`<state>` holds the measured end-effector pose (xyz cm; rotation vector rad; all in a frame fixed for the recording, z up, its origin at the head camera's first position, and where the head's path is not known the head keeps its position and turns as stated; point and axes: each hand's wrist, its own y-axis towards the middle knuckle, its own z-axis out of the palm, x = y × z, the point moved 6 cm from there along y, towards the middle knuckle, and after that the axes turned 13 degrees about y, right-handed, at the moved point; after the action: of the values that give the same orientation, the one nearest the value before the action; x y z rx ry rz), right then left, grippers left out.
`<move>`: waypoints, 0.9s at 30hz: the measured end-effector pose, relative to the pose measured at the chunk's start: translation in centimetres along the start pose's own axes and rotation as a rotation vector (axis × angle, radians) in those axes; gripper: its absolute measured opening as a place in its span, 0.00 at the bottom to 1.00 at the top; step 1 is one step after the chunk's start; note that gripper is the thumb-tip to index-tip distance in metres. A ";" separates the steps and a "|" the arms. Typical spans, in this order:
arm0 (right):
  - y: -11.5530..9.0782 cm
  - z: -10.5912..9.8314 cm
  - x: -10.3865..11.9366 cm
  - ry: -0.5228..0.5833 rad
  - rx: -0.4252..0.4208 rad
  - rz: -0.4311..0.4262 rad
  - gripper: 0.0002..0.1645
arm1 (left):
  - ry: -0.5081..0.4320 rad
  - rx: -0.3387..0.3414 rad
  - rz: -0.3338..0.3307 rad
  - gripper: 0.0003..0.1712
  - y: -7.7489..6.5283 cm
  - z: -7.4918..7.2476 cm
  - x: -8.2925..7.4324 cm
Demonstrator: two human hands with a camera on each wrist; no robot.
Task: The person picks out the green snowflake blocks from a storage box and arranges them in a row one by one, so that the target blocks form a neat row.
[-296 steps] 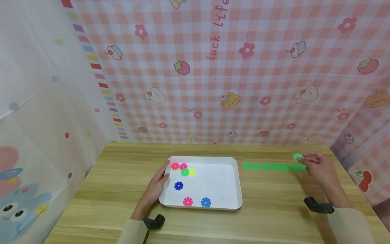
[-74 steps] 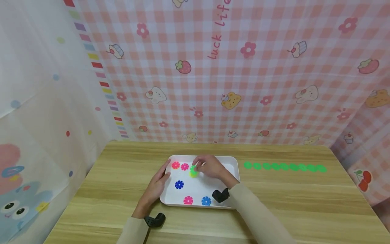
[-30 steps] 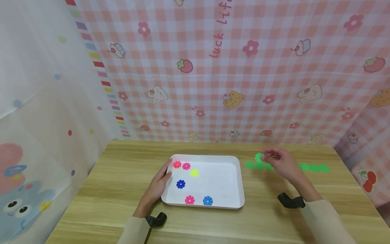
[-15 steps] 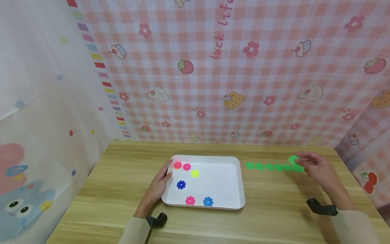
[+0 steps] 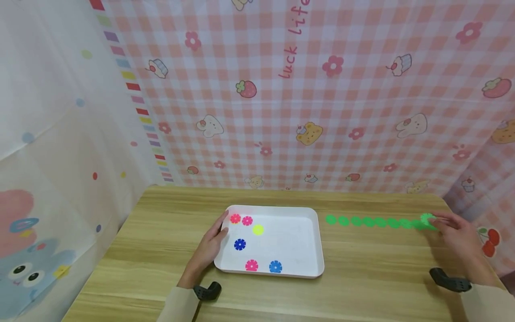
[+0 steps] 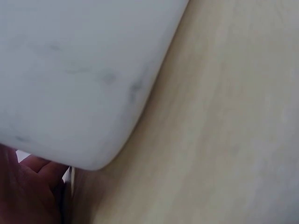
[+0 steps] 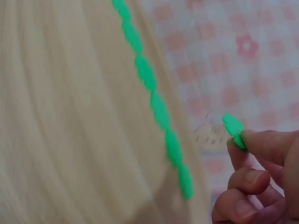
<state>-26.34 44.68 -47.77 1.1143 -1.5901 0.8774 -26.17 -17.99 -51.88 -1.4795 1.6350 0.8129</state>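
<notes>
Between thumb and fingertips, my right hand (image 5: pixel 458 235) pinches a green notched plastic disc (image 5: pixel 427 219), seen edge-on in the right wrist view as a green disc (image 7: pixel 234 130). The hand is over the right end of a row of green discs (image 5: pixel 368 222) on the table. My left hand (image 5: pixel 208 245) grips the left side of a white tray (image 5: pixel 295 241), thumb at the rim. In the left wrist view, part of the tray (image 6: pixel 84 84) hides most of the fingers. Inside the tray lie pink discs, a yellow disc (image 5: pixel 258 230), a dark blue disc (image 5: pixel 239 244) and a lighter blue disc (image 5: pixel 275 267).
The wooden table (image 5: pixel 362 290) reaches back to a pink checked cloth (image 5: pixel 257 112) hanging behind it. A white printed cloth (image 5: pixel 52 134) hangs at the left. Black wrist devices are worn on both arms, the right device (image 5: pixel 449 280) low above the table.
A green disc has left the tray in my right hand, which has travelled right along the row to its far end. The row is longer than in the oldest frame. My left hand stays on the tray.
</notes>
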 end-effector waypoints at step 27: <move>1.2 -3.3 -4.2 -0.012 -0.497 0.144 0.14 | 0.011 -0.002 -0.002 0.30 -0.1 -0.1 -0.2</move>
<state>-26.02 49.14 -50.90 0.6606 -1.7865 0.5197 -26.06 -17.95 -51.63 -1.4892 1.6406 0.8062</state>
